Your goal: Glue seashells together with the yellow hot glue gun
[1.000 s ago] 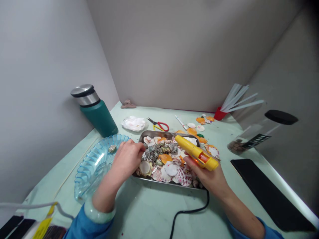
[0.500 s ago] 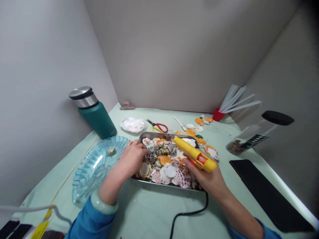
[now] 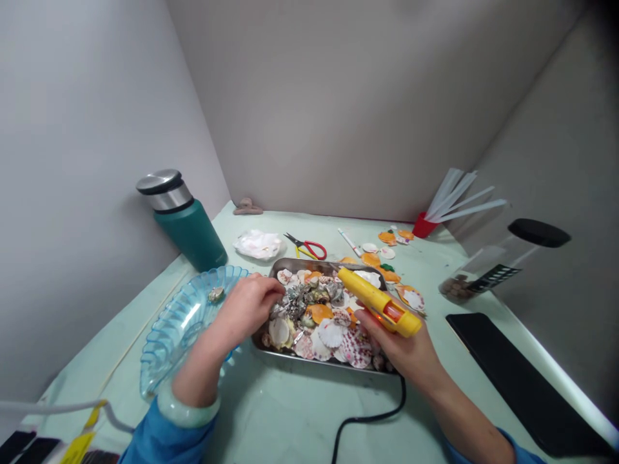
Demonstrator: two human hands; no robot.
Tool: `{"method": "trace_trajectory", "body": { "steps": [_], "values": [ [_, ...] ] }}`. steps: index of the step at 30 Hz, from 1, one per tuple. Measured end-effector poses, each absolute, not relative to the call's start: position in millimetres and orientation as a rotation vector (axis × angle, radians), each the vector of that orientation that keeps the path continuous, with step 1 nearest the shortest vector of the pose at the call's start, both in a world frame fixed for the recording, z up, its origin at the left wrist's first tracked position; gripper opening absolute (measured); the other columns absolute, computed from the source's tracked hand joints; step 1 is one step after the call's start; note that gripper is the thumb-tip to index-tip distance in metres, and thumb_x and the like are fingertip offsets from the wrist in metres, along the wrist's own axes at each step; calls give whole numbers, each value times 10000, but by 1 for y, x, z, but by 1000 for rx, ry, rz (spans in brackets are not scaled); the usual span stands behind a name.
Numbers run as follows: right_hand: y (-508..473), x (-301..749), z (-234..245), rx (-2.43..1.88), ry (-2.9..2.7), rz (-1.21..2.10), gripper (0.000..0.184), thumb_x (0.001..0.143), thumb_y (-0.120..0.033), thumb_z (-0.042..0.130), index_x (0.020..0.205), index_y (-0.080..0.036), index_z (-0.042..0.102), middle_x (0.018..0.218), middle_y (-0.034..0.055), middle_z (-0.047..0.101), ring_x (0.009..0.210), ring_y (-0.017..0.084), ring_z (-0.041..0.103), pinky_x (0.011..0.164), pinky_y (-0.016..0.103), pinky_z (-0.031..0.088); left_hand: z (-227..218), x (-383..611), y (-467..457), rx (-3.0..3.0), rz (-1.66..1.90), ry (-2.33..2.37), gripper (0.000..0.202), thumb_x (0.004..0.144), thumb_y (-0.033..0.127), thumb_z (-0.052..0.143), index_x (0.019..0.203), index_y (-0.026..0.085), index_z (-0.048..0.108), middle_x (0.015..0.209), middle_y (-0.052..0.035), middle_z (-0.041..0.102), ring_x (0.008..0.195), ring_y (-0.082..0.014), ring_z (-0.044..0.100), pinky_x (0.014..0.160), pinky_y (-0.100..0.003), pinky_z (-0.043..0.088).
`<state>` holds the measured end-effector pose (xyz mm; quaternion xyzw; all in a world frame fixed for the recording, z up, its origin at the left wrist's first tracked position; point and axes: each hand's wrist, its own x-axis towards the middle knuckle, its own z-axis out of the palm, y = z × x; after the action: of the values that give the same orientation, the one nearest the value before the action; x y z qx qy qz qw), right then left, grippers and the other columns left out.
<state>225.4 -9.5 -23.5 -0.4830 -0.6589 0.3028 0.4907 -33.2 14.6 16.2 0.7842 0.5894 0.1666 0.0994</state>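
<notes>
A metal tray (image 3: 309,358) full of seashells (image 3: 331,333) lies in the middle of the table. My right hand (image 3: 403,348) is wrapped round a yellow glue gun (image 3: 380,301), whose nozzle reaches over the tray's far right part. A black cord runs down from below it. At the tray's left edge is my left hand (image 3: 251,303), thumb and fingers pinched together beside the small grey shells (image 3: 300,301); whatever the fingertips hold is hidden. Left of that hand stands a clear blue scalloped dish (image 3: 167,328) with one small shell (image 3: 216,294) in it.
A green bottle (image 3: 191,232) stands at the left. Behind the tray lie a white bundle (image 3: 258,245), red-handled scissors (image 3: 309,248), a marker (image 3: 349,242) and orange shells (image 3: 371,259). Rightward are a red cup (image 3: 424,225) of glue sticks, a clear jar (image 3: 483,264) and a black mat (image 3: 522,380).
My left hand has drawn back leftward out of the shells to the tray's edge, its fingers now pinched. My right hand and the glue gun have stayed nearly still.
</notes>
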Motion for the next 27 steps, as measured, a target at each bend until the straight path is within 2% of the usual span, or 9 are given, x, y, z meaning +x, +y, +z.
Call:
{"method": "trace_trajectory", "body": {
  "steps": [9,13,18,22,27],
  "values": [
    [-9,225,-23,-1161,-1610,717,218,799,-393,632,835,-182,595,679,5,595,566,160,562,520,252,479,10,-33,11,2074,610,1802,189,796,238,522,847,220,703,797,-42,735,718,-209,642,661,-307,429],
    [-10,224,-24,-1170,-1592,711,238,792,-407,639,835,-174,609,674,6,597,565,160,560,510,247,473,9,-34,10,1886,734,1712,184,785,252,528,866,210,688,795,-31,734,671,-180,636,631,-288,451],
    [-10,223,-22,-1169,-1581,722,242,792,-418,632,821,-179,612,655,6,587,557,158,546,513,252,471,11,-31,8,1542,870,1559,221,782,279,535,952,168,625,736,-23,681,539,-131,560,539,-271,462],
    [-10,222,-21,-1174,-1575,730,241,788,-421,634,825,-183,615,674,13,605,574,165,557,515,255,475,13,-28,6,1280,979,1396,231,773,275,561,965,148,583,693,3,624,505,-101,535,504,-247,453],
    [-10,221,-21,-1187,-1565,713,252,779,-429,638,811,-180,616,651,6,607,556,164,563,504,252,475,12,-29,4,1108,1015,1215,274,743,282,642,978,145,606,723,5,625,491,-79,540,483,-230,450]
  ]
}}
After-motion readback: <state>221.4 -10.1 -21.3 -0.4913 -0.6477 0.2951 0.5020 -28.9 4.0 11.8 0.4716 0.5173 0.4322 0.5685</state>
